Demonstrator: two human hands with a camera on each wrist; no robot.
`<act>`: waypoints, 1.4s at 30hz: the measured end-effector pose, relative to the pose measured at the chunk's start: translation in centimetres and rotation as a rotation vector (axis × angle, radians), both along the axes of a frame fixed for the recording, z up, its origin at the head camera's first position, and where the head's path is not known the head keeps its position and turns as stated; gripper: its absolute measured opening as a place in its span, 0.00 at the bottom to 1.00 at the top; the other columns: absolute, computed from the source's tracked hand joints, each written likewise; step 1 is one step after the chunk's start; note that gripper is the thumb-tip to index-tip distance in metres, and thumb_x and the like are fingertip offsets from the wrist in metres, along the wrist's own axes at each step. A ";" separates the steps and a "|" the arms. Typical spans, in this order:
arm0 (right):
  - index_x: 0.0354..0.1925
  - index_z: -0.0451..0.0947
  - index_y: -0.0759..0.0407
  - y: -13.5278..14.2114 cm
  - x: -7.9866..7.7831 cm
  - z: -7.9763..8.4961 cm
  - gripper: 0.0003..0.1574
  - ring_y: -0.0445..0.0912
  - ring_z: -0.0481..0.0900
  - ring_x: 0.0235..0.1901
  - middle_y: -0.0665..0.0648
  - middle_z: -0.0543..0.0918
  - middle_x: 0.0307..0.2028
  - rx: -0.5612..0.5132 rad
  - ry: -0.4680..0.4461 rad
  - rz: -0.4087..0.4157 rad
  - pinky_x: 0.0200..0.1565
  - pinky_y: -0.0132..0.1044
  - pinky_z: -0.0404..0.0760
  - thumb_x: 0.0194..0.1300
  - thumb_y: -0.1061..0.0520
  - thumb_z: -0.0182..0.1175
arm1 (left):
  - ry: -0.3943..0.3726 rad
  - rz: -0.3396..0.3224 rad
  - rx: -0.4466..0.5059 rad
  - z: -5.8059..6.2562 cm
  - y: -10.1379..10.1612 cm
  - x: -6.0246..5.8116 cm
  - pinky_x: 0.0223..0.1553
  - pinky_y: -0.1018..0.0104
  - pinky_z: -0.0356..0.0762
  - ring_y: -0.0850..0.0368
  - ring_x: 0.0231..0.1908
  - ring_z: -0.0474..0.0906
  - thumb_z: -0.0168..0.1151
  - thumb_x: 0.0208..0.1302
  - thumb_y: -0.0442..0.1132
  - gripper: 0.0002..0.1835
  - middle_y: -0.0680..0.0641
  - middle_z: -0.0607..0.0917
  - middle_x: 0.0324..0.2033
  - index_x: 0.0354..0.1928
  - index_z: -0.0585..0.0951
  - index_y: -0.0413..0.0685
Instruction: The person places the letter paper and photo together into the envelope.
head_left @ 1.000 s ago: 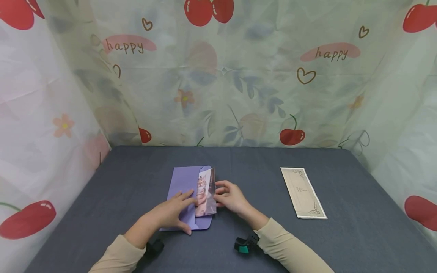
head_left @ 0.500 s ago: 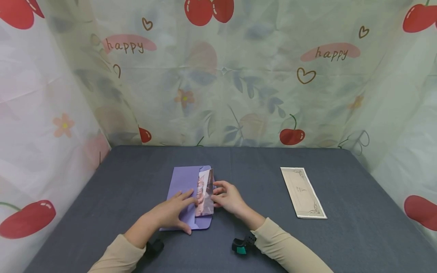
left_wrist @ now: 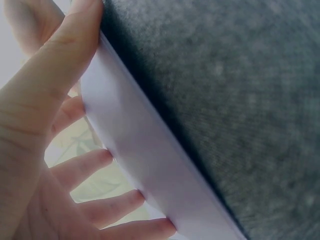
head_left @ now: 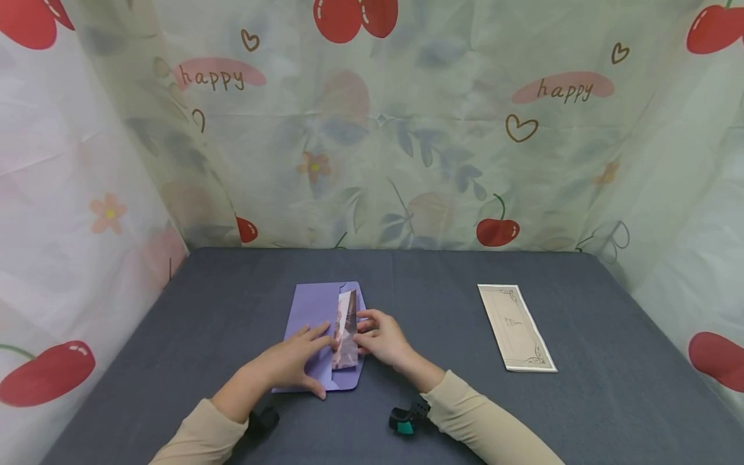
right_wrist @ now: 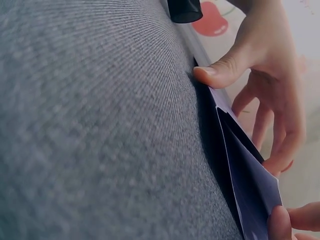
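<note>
A purple envelope (head_left: 310,303) lies flat on the dark grey table, its opening facing right with the flap spread out. My left hand (head_left: 296,361) rests on it, fingers spread over its front and thumb at the near edge. In the left wrist view the fingertips touch the pale face of the envelope (left_wrist: 150,160). A printed picture card (head_left: 347,329) in pinks and browns sits partly inside the opening; its left part is hidden. My right hand (head_left: 383,339) pinches the card's right edge between thumb and fingers. The right wrist view shows the opening gaping near the left hand (right_wrist: 270,90).
On the right of the table (head_left: 430,284) lies a long cream card (head_left: 516,329) with ornamental corners. Black wrist devices sit under both forearms, the right one (head_left: 402,420) with a green patch. A printed curtain (head_left: 378,181) encloses the back and sides.
My right hand has moved left, sliding the picture card deeper into the envelope, so a narrower strip shows. My left hand and the envelope have stayed put.
</note>
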State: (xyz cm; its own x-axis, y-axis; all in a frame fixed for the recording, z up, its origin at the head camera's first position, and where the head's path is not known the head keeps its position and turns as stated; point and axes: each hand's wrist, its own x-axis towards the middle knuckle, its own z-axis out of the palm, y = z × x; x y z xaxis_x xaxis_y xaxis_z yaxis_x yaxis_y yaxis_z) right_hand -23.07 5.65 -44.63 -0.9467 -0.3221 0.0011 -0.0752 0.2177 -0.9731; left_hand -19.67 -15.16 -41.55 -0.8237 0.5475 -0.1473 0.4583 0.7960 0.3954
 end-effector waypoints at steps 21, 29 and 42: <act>0.57 0.66 0.74 -0.6 0.4 0.1 0.29 0.52 0.84 0.35 0.73 0.75 0.48 -0.018 0.013 0.010 0.32 0.37 0.84 0.57 0.73 0.57 | -0.005 -0.005 0.027 -0.1 0.0 -0.1 0.55 0.31 0.63 0.23 0.65 0.53 0.74 0.38 0.57 0.36 0.37 0.59 0.70 0.53 0.72 0.58; 0.58 0.66 0.73 -0.9 0.4 0.1 0.29 0.53 0.84 0.37 0.72 0.75 0.49 -0.008 0.005 0.010 0.33 0.37 0.84 0.57 0.72 0.57 | -0.012 -0.001 0.018 -0.2 0.0 -0.2 0.55 0.31 0.63 0.24 0.66 0.53 0.74 0.39 0.58 0.36 0.38 0.59 0.70 0.53 0.72 0.60; 0.58 0.65 0.73 -1.3 0.6 0.2 0.29 0.56 0.84 0.38 0.73 0.75 0.49 -0.013 0.001 0.016 0.34 0.37 0.84 0.57 0.72 0.57 | -0.013 -0.006 0.023 -0.1 0.0 -0.2 0.56 0.31 0.62 0.23 0.65 0.53 0.74 0.39 0.57 0.38 0.36 0.59 0.69 0.55 0.72 0.57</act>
